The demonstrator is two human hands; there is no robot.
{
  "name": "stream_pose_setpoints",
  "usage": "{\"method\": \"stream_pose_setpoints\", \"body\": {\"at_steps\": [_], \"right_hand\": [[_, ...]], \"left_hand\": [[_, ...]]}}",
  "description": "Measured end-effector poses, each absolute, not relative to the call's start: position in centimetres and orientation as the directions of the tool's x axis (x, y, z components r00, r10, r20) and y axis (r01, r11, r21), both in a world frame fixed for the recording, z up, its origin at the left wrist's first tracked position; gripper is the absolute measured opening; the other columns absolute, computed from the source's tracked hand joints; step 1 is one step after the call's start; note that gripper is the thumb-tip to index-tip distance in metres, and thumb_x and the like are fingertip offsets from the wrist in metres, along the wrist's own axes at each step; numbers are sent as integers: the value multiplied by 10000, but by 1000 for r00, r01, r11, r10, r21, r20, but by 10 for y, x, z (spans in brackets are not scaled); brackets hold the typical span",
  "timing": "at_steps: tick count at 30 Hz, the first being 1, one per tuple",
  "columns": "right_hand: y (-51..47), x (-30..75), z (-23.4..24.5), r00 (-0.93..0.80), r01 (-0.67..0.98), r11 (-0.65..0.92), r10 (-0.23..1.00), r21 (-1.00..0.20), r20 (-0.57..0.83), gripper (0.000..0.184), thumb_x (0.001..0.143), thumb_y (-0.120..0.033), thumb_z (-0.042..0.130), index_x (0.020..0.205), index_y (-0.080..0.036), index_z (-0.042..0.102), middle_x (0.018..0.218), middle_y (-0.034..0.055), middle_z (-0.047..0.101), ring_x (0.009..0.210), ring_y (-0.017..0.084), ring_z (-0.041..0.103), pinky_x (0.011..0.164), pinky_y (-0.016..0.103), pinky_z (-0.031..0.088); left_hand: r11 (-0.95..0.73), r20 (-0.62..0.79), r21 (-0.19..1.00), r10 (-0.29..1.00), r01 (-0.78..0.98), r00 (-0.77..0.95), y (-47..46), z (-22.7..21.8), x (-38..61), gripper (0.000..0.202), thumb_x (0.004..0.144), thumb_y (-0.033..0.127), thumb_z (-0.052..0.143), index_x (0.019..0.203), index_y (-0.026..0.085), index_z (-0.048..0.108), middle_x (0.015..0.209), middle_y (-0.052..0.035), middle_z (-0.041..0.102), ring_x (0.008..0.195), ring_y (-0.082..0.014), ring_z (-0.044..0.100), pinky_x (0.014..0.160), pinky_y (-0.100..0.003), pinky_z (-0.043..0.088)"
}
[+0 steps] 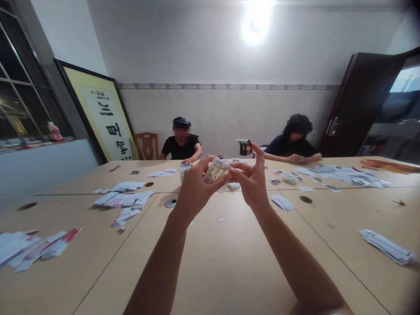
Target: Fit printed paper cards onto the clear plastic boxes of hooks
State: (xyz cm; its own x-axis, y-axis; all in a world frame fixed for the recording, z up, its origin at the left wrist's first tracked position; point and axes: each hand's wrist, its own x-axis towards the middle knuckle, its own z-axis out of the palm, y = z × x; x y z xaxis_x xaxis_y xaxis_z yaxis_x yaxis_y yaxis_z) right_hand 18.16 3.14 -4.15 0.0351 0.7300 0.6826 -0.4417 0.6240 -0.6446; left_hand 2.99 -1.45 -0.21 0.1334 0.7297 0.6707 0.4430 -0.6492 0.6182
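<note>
Head view: our left fingers (204, 163) and right fingers (242, 177) hold the clear container (217, 169); we should press lightly, evenly.

1 lamp (257, 22) high on the far wall (203, 57) burns out to white, its glow fading into grey. The window (22, 78) is dark; cool light shows through the doorway (407, 81). The table (216, 271) is evenly, softly lit. The clear plastic packet (216, 170) and the paper slips (121, 200) by the table's left edge look soft. Wide-angle stretch tilts the door (361, 100); black vignetting darkens the upper right.
</note>
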Motion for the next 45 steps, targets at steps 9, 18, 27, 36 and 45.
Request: {"method": "stream_pose_setpoints", "body": {"at_steps": [9, 18, 27, 36, 45], "right_hand": [[30, 185, -40, -9, -511, 582, 732, -632, 681, 986, 697, -232, 846, 1439, -346, 208, 786, -78, 731, 582, 114, 705, 567, 226, 627], [28, 187, -40, -32, -521, 564, 737, -641, 675, 971, 704, -204, 824, 1439, -342, 205, 788, -72, 752, 575, 119, 708, 556, 227, 622], [28, 185, -40, 6, -516, 613, 701, -598, 713, 932, 705, -154, 816, 1409, -367, 245, 787, -88, 741, 538, 108, 687, 534, 231, 619], [19, 188, -35, -46, -510, 593, 705, -623, 708, 971, 731, -185, 724, 1471, -371, 123, 804, -89, 748, 593, 124, 697, 526, 228, 606], [23, 188, -37, -55, -472, 593, 719, -652, 693, 1008, 729, -252, 833, 1470, -393, 165, 821, -70, 727, 566, 151, 711, 560, 328, 663]], "left_hand": [[-668, 694, 598, 708, 443, 130, -21, -1, 30, 280, 781, 374, 774, 987, 211, 677, 716, 25, 648, 617, -121, 551, 526, -202, 410], [-660, 664, 627, 731, 414, 157, -23, 1, 29, 344, 785, 397, 766, 1076, 224, 706, 849, -8, 707, 616, -111, 524, 511, -193, 404], [-644, 653, 650, 745, 404, 138, -23, 0, 31, 375, 759, 385, 791, 1081, 210, 710, 725, 15, 654, 598, -110, 510, 497, -185, 392], [-653, 654, 683, 746, 327, 122, -25, 2, 29, 299, 729, 346, 814, 946, 187, 685, 680, 30, 639, 556, -97, 542, 471, -170, 397], [-669, 669, 662, 731, 338, 136, -23, 2, 28, 287, 727, 354, 814, 937, 196, 699, 672, 32, 641, 559, -97, 552, 471, -164, 409]]}}
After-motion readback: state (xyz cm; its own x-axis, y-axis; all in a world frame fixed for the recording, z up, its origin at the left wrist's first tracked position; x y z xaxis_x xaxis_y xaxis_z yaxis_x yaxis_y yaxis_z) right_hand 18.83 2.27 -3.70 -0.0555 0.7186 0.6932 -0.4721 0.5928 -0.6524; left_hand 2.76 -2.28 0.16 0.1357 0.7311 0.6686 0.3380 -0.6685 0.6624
